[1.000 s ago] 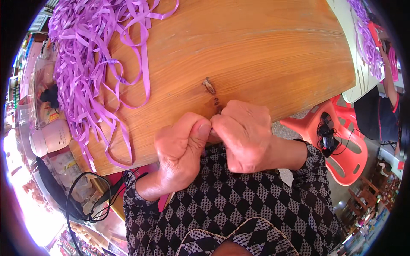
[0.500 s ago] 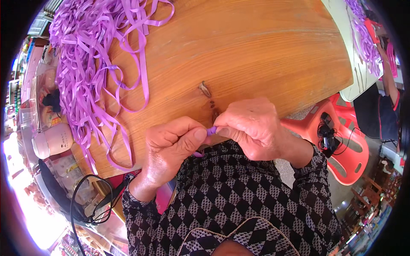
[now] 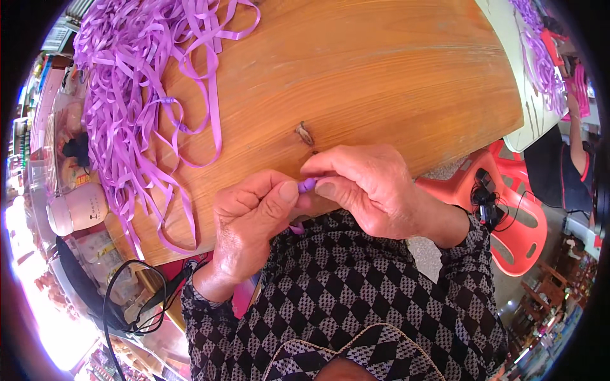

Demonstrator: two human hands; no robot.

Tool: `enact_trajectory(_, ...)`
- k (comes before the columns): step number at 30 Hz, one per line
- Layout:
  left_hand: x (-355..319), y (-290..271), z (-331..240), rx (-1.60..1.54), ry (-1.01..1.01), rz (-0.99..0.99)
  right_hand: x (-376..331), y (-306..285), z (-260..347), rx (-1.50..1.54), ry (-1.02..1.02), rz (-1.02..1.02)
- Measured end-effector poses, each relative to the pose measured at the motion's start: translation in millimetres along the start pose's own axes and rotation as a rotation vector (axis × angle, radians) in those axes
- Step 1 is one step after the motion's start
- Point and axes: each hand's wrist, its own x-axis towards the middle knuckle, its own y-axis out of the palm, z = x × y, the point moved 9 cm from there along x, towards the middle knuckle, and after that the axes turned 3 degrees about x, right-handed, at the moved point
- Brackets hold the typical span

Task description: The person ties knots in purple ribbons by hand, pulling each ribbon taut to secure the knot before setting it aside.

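Both hands, left hand [image 3: 251, 219] and right hand [image 3: 365, 187], pinch one purple ribbon [image 3: 307, 185] at tabletop [image 3: 381, 76] edge, mid-fold; next likely needs a tightening pull; ribbon pile [image 3: 127, 108] at 10 o'clock.

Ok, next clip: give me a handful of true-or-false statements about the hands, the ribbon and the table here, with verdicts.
1. Both hands pinch one small piece of purple ribbon between them. True: the left hand and the right hand meet on it at the near edge of the wooden table.
2. The pile of loose purple ribbon lies on the person's right. False: it lies on the left part of the table.
3. A red plastic chair stands beyond the table's right corner. True.
4. The hands work over the middle of the ribbon pile. False: they are apart from it, at the table's near edge.
5. The sleeves have a black and grey diamond pattern. True.
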Motion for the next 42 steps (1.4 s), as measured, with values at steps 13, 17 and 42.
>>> enact_trajectory(13, -2.2, 1.6, -3.0, 0.151, -0.022, 0.036, 1.3, 16.9, 8.5, -0.120, -0.095, 0.264)
enact_trajectory(17, -1.4, 6.4, -10.6, 0.211, 0.050, 0.086, 0.8, 12.2, 8.5, -0.066, -0.076, 0.241)
enact_trajectory(42, -3.9, 1.3, -20.1, 0.218, 0.239, -0.085, -1.1, 15.0, 13.5, 0.032, -0.064, 0.067)
